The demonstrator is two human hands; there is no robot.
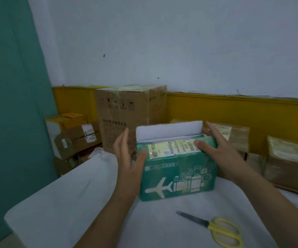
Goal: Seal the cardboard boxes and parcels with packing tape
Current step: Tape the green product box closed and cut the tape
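scissors (pixel 209 225) lie close; left hand (pixel 126 158), right hand (pixel 218 149) hide ends of green box (pixel 178 178).

Scissors (pixel 214 228) before box (pixel 177 176)

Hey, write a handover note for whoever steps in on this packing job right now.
Left hand open, thumb touching the green box's top left edge.
Right hand open, on its top right corner, thumb on the label.
Box stands on the table, rear flap up; scissors lie nearer, untouched.
Not yet sealed: close flap, tape it. No tape in view.
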